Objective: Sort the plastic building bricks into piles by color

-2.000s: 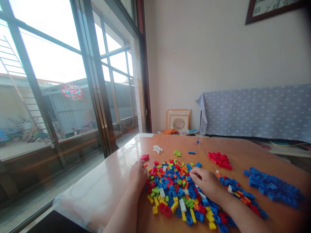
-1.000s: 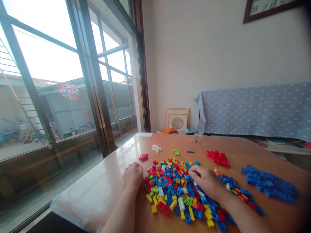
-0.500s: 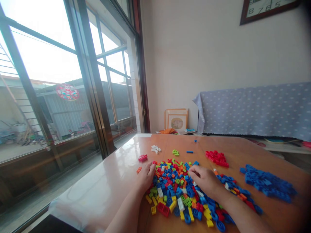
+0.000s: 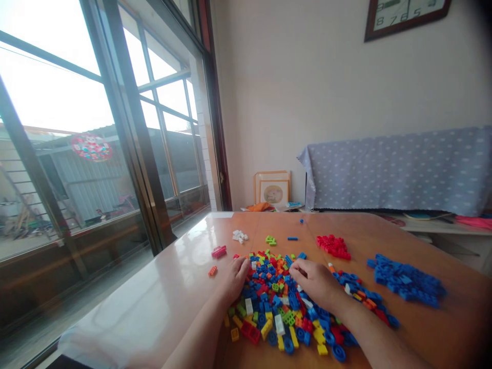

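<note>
A large mixed pile of plastic building bricks [image 4: 275, 294] in blue, red, yellow, green, orange and white lies on the table in front of me. My left hand [image 4: 235, 279] rests against the pile's left edge, its fingers bent together; whatever they may hold is hidden. Over the right part of the pile is my right hand [image 4: 315, 281], with thumb and curled fingers drawn close at the bricks. Nothing can be made out in its grip. A white brick [image 4: 279, 324] and a red brick [image 4: 250, 332] lie near the front of the pile.
Sorted groups sit around the pile: white bricks [image 4: 240, 236], green bricks [image 4: 271, 240], red bricks [image 4: 333, 247], blue bricks [image 4: 407, 281] and pink bricks [image 4: 219, 251]. A single orange brick [image 4: 212, 271] and a blue bar [image 4: 292, 239] lie apart on the wooden table [image 4: 172, 292].
The view has turned slightly right, so everything appears shifted left. My left hand has moved a little right, further over the pile's edge. My right hand stays at about the same spot.
</note>
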`<action>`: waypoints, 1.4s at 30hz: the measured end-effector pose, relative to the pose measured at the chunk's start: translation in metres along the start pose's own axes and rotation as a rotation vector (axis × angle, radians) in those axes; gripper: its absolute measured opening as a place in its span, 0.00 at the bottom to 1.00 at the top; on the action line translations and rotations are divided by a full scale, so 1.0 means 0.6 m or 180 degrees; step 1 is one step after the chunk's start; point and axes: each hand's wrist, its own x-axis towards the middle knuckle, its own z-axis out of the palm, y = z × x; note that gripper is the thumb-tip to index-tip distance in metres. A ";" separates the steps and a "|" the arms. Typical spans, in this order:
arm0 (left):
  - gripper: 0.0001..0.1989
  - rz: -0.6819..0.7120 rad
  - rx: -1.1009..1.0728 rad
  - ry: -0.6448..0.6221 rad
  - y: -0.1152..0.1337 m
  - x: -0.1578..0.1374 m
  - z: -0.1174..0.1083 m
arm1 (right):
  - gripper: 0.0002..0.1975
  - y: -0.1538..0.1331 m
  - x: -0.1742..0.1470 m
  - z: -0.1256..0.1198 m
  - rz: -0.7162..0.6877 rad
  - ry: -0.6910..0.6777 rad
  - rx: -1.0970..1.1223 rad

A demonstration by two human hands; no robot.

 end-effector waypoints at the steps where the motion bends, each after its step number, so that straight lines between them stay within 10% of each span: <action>1: 0.26 -0.0002 -0.0057 0.0024 0.000 0.000 -0.001 | 0.14 0.002 0.001 -0.003 0.0014 0.0038 -0.0010; 17: 0.34 -0.0601 -0.0224 -0.0103 -0.033 0.081 0.015 | 0.14 0.020 0.009 -0.019 0.0231 0.0319 -0.0118; 31: 0.28 -0.0121 0.0016 -0.0039 0.005 0.047 0.005 | 0.16 0.027 0.007 -0.018 0.0218 0.0325 -0.0036; 42: 0.28 -0.0364 0.0236 0.0370 -0.050 0.053 0.000 | 0.17 0.032 0.007 -0.016 0.0181 0.0338 -0.0149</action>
